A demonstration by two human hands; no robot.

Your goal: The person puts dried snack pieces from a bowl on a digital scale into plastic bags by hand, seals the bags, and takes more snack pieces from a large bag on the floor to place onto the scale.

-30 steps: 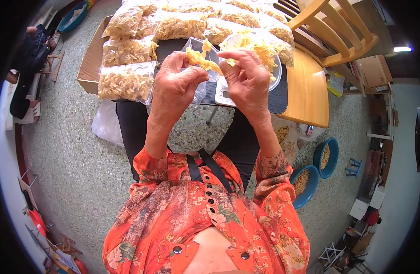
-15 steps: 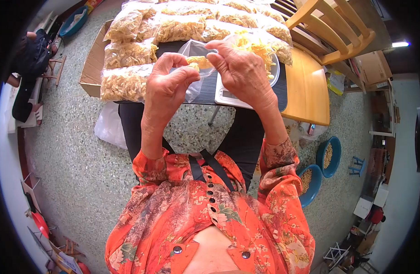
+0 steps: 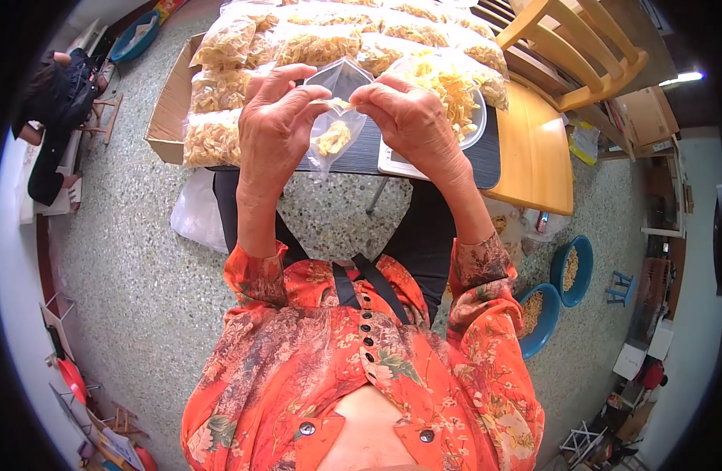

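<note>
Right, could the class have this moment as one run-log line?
left hand, right hand: pinching yellow piece; clear plastic bag: dried clump inside; bowl: heaped yellow strips; filled bags: rows beyond

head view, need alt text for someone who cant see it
A left hand and right hand pinch a small yellow piece at an open clear plastic bag holding another; nearby are clear bags of pale curly pieces and a round whitish bowl of yellow strips.
</note>
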